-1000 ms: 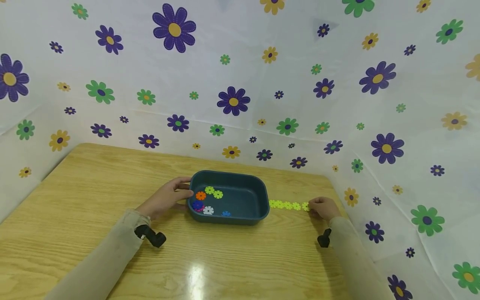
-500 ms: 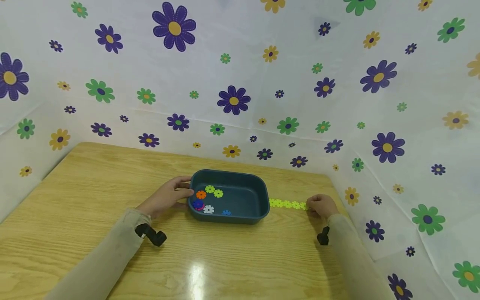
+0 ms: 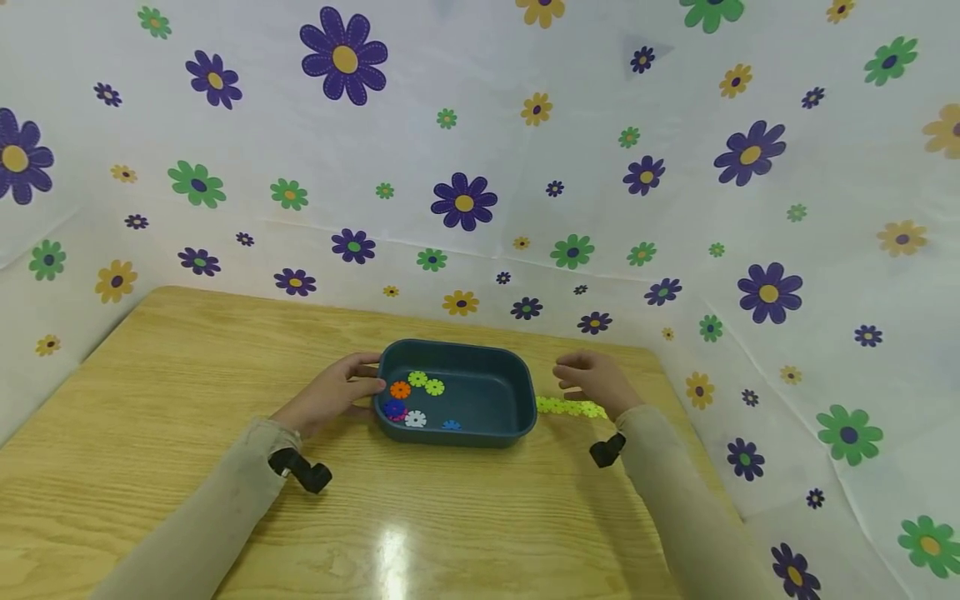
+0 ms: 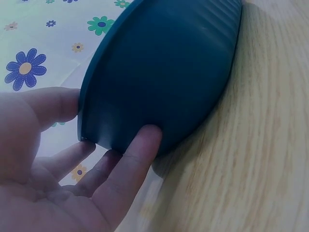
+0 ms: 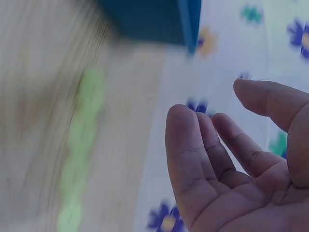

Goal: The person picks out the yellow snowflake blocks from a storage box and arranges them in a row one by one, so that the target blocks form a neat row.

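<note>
Two bare hands stand well apart over the wooden table [image 3: 480, 525], and from where I'm standing it's the right hand [image 3: 596, 382] that has changed. A second ago it was pinching the far end piece of the yellow-green row [image 3: 556, 406], with a small gap before that piece; half a second later the gap had closed. Now the hand has let go and swung up and left, hanging near the right end of the blue tub [image 3: 483, 396], thumb away from the fingers and nothing between them.

The row lies on the table, one end beside the tub's right wall, its middle partly behind the hand. Meanwhile the left hand [image 3: 333, 398] hasn't budged: it grips the tub's left end, thumb at the rim, fingers against the outside.

Inside, the loose pieces sit just as before: two yellow-green discs [image 3: 435, 387] side by side, an orange disc [image 3: 400, 390], a dark blue disc [image 3: 394, 407] overlapping a pink disc [image 3: 402, 416], a white disc [image 3: 416, 419] and a lighter blue disc [image 3: 452, 425].
</note>
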`<state>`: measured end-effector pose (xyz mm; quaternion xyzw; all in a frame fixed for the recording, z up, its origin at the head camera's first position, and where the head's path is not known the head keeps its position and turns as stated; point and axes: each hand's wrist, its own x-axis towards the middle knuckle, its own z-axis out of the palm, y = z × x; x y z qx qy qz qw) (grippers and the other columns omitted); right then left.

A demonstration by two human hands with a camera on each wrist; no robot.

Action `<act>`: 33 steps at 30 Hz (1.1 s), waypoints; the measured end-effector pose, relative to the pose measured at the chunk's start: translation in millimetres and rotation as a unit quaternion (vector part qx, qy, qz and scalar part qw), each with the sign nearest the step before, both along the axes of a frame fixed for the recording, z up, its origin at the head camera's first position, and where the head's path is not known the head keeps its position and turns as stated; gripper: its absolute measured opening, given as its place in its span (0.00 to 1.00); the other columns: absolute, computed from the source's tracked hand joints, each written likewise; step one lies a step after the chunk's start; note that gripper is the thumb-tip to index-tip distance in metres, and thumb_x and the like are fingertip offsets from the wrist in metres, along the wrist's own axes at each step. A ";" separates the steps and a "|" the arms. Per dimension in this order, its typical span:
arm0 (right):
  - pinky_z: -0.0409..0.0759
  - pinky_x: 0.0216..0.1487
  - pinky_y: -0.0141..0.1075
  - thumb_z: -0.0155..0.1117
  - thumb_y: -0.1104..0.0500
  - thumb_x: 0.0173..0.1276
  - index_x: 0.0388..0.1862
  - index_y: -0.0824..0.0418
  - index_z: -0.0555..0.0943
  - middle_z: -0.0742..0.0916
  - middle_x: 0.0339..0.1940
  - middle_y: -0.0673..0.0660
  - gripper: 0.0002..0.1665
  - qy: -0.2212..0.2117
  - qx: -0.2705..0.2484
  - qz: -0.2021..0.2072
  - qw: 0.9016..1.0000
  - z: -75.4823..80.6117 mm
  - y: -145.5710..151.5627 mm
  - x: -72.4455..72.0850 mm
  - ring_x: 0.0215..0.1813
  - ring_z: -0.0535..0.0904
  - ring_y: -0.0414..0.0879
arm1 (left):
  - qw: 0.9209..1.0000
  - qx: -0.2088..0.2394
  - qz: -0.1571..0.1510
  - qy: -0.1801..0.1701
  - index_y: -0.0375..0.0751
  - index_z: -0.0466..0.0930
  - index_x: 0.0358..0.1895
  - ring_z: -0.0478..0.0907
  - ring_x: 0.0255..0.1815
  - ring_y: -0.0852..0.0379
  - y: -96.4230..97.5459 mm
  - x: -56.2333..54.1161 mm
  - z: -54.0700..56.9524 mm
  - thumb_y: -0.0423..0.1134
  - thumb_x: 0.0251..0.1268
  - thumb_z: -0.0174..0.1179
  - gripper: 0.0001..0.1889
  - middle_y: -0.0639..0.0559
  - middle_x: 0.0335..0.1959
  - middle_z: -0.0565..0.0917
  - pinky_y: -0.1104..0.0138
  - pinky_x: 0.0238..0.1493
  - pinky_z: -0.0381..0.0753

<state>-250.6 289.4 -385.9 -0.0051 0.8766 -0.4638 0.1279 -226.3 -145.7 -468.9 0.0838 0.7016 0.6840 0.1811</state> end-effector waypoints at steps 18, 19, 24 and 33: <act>0.89 0.48 0.41 0.69 0.58 0.73 0.58 0.66 0.83 0.87 0.51 0.60 0.19 0.017 0.008 0.073 0.997 -25.9 -127.4 -4.2 0.49 0.86 0.52 | 1.000 0.005 0.000 -0.003 0.39 0.59 0.79 0.77 0.64 0.36 -0.7 0.8 -0.6 0.37 0.78 0.60 0.32 0.30 0.69 0.66 0.50 0.55 0.87; 0.89 0.47 0.41 0.70 0.58 0.73 0.57 0.65 0.83 0.87 0.50 0.60 0.18 0.016 0.012 0.073 0.997 -28.2 -131.6 -4.9 0.48 0.86 0.51 | 1.000 0.007 -0.001 -0.002 0.39 0.59 0.80 0.77 0.64 0.36 -0.8 0.8 -0.7 0.37 0.78 0.60 0.32 0.30 0.69 0.66 0.50 0.54 0.87; 0.89 0.43 0.39 0.71 0.57 0.71 0.53 0.63 0.84 0.88 0.46 0.58 0.15 0.001 0.038 0.076 0.996 -39.7 -146.8 -10.0 0.43 0.86 0.48 | 1.000 0.007 -0.001 -0.001 0.39 0.59 0.79 0.78 0.63 0.37 -0.4 0.9 -0.7 0.36 0.78 0.59 0.32 0.30 0.69 0.66 0.50 0.54 0.88; 0.88 0.40 0.40 0.75 0.55 0.68 0.50 0.60 0.84 0.87 0.44 0.56 0.16 -0.011 0.095 0.084 0.992 -56.4 -162.3 -24.1 0.38 0.85 0.47 | 1.000 0.008 -0.002 0.000 0.38 0.59 0.79 0.80 0.60 0.38 -0.7 -0.2 -2.1 0.35 0.78 0.59 0.31 0.29 0.70 0.66 0.50 0.53 0.88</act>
